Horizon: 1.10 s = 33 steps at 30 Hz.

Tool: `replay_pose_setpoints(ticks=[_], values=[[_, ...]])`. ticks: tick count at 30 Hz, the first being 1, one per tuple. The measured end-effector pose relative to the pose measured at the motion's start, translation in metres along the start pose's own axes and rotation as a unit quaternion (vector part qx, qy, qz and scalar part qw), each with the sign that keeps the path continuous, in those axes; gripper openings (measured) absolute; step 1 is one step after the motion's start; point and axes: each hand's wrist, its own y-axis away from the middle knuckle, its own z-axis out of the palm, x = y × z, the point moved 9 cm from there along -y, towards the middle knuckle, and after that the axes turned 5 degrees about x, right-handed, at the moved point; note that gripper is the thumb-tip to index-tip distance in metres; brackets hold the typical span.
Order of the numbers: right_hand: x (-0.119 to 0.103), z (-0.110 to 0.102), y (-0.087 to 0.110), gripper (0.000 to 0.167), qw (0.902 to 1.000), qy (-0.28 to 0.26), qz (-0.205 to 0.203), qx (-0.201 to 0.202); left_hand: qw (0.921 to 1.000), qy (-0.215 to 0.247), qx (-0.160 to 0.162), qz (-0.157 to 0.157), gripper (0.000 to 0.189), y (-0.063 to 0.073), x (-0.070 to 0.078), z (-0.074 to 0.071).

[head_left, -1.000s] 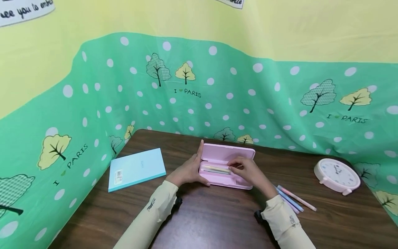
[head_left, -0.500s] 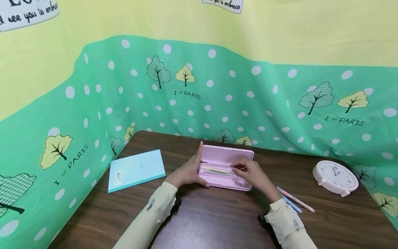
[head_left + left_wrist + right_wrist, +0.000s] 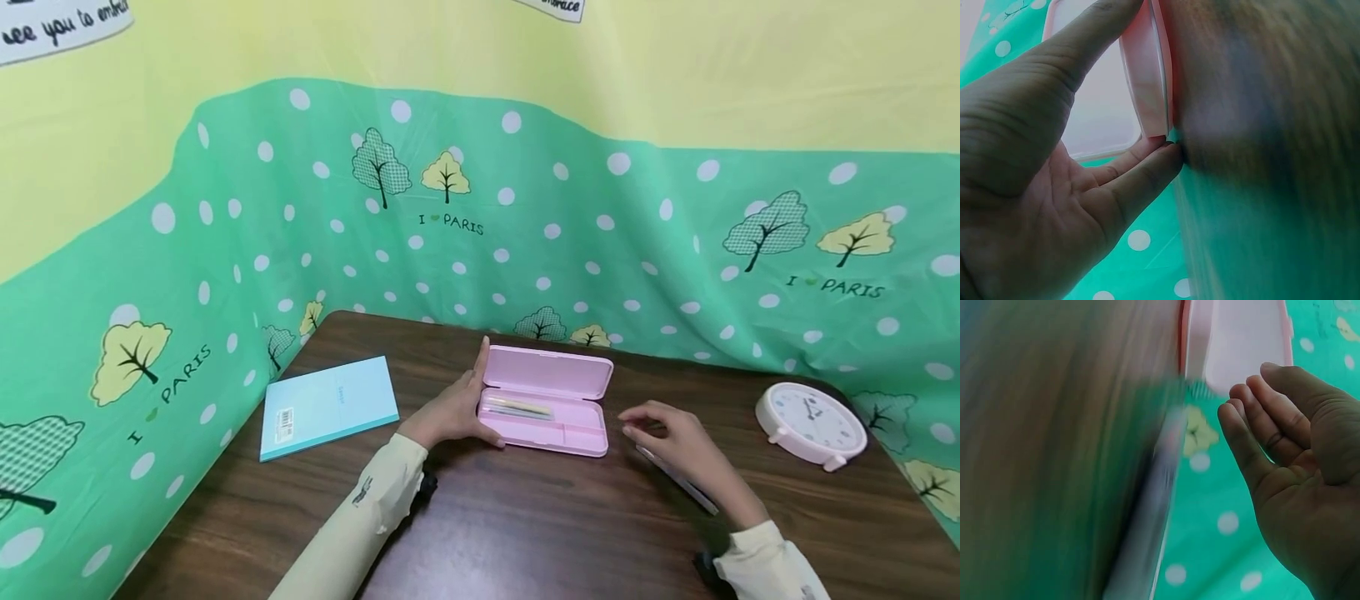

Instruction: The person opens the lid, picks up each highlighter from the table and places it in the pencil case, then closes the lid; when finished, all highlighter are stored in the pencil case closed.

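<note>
A pink pencil case stands with its lid raised at the back of the table. Several slim pens lie in its left part. My left hand holds the case's left end, thumb at the front and fingers behind; the left wrist view shows the thumb along the case side and fingertips at its end. Right of the case, my right hand hovers with loosely bent fingers and nothing between them. Under it lies a pen, blurred in the right wrist view; the hand hides the pens beside it.
A light blue notebook with a barcode label lies on the left of the dark wooden table. At the right rests a round white clock. A green and yellow patterned curtain hangs close behind the table.
My right hand has left the inside of the pencil case and moved right, over the loose pens. The left hand keeps its hold on the case's left end.
</note>
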Motion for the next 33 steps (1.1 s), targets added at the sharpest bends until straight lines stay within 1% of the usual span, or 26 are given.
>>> replay_pose_setpoints(ticks=[3, 4, 5, 9, 10, 12, 13, 14, 15, 17, 18, 19, 20, 21, 23, 24, 25, 26, 27, 29, 30, 31, 33], values=[[0.015, -0.016, 0.013, 0.013, 0.9994, 0.030, 0.017, 0.001, 0.9999, 0.009, 0.001, 0.008, 0.165, 0.000, 0.000, -0.001], [0.021, -0.021, 0.017, 0.014, 0.9991, 0.034, 0.025, 0.001, 0.9999, 0.006, 0.005, 0.015, 0.164, -0.001, -0.003, 0.001], [0.027, -0.026, 0.021, 0.014, 0.9987, 0.037, 0.036, 0.000, 0.9997, 0.003, 0.009, 0.022, 0.163, -0.002, -0.007, 0.002], [0.051, -0.045, 0.038, 0.018, 0.9958, 0.034, 0.083, -0.015, 0.9994, 0.014, 0.011, 0.030, 0.164, -0.003, -0.007, 0.000], [0.057, -0.050, 0.042, 0.019, 0.9950, 0.032, 0.092, -0.019, 0.9993, 0.009, 0.014, 0.035, 0.164, -0.004, -0.009, 0.001], [0.067, -0.060, 0.049, 0.021, 0.9936, 0.032, 0.106, -0.023, 0.9994, 0.024, 0.007, 0.026, 0.165, -0.002, -0.002, -0.003], [0.073, -0.065, 0.053, 0.022, 0.9930, 0.034, 0.110, -0.025, 0.9994, 0.025, 0.006, 0.025, 0.165, -0.003, -0.002, -0.003], [0.078, -0.070, 0.057, 0.022, 0.9926, 0.035, 0.114, -0.025, 0.9994, 0.026, 0.005, 0.024, 0.165, -0.004, -0.003, -0.003], [0.083, -0.075, 0.061, 0.022, 0.9922, 0.037, 0.117, -0.022, 0.9994, 0.018, 0.008, 0.028, 0.164, -0.006, -0.007, -0.001], [0.092, -0.082, 0.069, 0.021, 0.9924, 0.033, 0.117, -0.018, 0.9995, 0.017, 0.012, 0.025, 0.164, -0.009, -0.011, 0.001], [0.098, -0.084, 0.073, 0.021, 0.9922, 0.024, 0.120, -0.025, 0.9996, 0.014, 0.012, 0.022, 0.165, -0.009, -0.011, 0.001], [0.103, -0.085, 0.077, 0.022, 0.9907, 0.016, 0.130, -0.036, 0.9995, 0.015, 0.015, 0.024, 0.165, -0.011, -0.015, 0.003], [0.108, -0.085, 0.081, 0.023, 0.9887, 0.006, 0.141, -0.049, 0.9993, 0.005, 0.019, 0.032, 0.166, -0.014, -0.023, 0.006], [0.114, -0.084, 0.084, 0.025, 0.9856, -0.008, 0.154, -0.069, 0.9992, 0.003, 0.021, 0.034, 0.166, -0.013, -0.022, 0.006], [0.124, -0.081, 0.091, 0.029, 0.9760, -0.038, 0.185, -0.109, 0.9995, 0.004, 0.017, 0.025, 0.166, -0.011, -0.017, 0.005], [0.129, -0.079, 0.095, 0.032, 0.9701, -0.045, 0.203, -0.125, 0.9997, 0.007, 0.010, 0.019, 0.167, -0.008, -0.011, 0.002], [0.132, -0.078, 0.098, 0.033, 0.9649, -0.048, 0.218, -0.138, 0.9998, 0.004, 0.010, 0.019, 0.166, -0.007, -0.011, 0.003], [0.135, -0.077, 0.100, 0.035, 0.9613, -0.056, 0.226, -0.147, 0.9999, -0.001, 0.006, 0.016, 0.165, -0.004, -0.008, 0.002], [0.138, -0.076, 0.102, 0.035, 0.9586, -0.061, 0.232, -0.153, 1.0000, 0.006, 0.000, 0.005, 0.164, 0.000, 0.001, -0.001], [0.141, -0.076, 0.105, 0.036, 0.9561, -0.064, 0.239, -0.157, 1.0000, 0.008, -0.002, 0.005, 0.164, 0.001, 0.001, 0.000], [0.141, -0.075, 0.106, 0.036, 0.9561, -0.068, 0.236, -0.160, 0.9999, 0.010, -0.002, 0.007, 0.164, 0.001, 0.001, 0.001], [0.141, -0.075, 0.106, 0.036, 0.9569, -0.072, 0.229, -0.164, 0.9998, 0.007, 0.002, 0.017, 0.163, 0.000, -0.003, 0.003], [0.139, -0.075, 0.107, 0.036, 0.9589, -0.076, 0.217, -0.166, 0.9995, 0.020, 0.005, 0.024, 0.163, -0.002, -0.005, 0.003]])
